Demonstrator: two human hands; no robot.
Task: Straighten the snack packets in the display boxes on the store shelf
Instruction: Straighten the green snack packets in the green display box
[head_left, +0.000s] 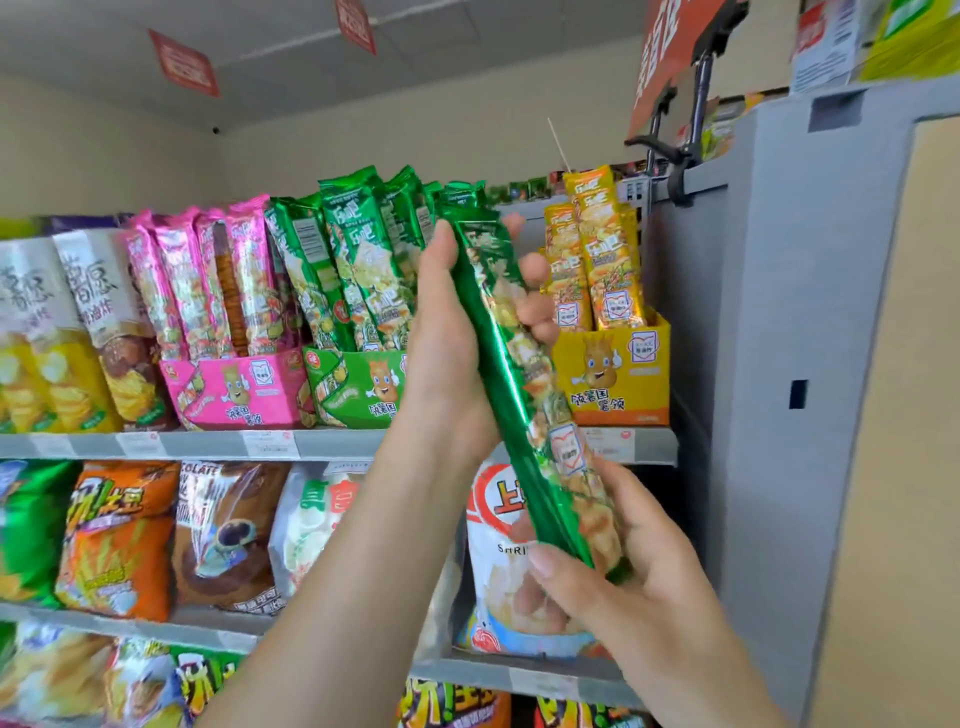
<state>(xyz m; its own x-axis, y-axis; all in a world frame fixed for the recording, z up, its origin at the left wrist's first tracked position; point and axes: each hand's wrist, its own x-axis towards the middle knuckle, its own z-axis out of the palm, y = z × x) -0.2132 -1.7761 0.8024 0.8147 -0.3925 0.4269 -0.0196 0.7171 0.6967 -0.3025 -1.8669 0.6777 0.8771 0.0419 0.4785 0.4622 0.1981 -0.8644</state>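
Observation:
A long green snack packet (511, 384) is held tilted in front of the top shelf, its upper end to the left. My left hand (452, 332) grips its upper half, thumb on the near side and fingers wrapped behind. My right hand (613, 561) grips its lower end. Behind them stands the green display box (348, 389) with several upright green packets (353, 265). To its left is a pink display box (244, 389) with pink packets (202, 280). To its right is a yellow display box (623, 374) holding a few yellow packets (597, 254).
Large crisp bags (67, 332) fill the top shelf's left end. The shelf below carries more snack bags (124, 535) and a white shrimp-cracker bag (514, 587). A grey shelving upright (810, 364) rises at the right. Price tags line the shelf edge (208, 444).

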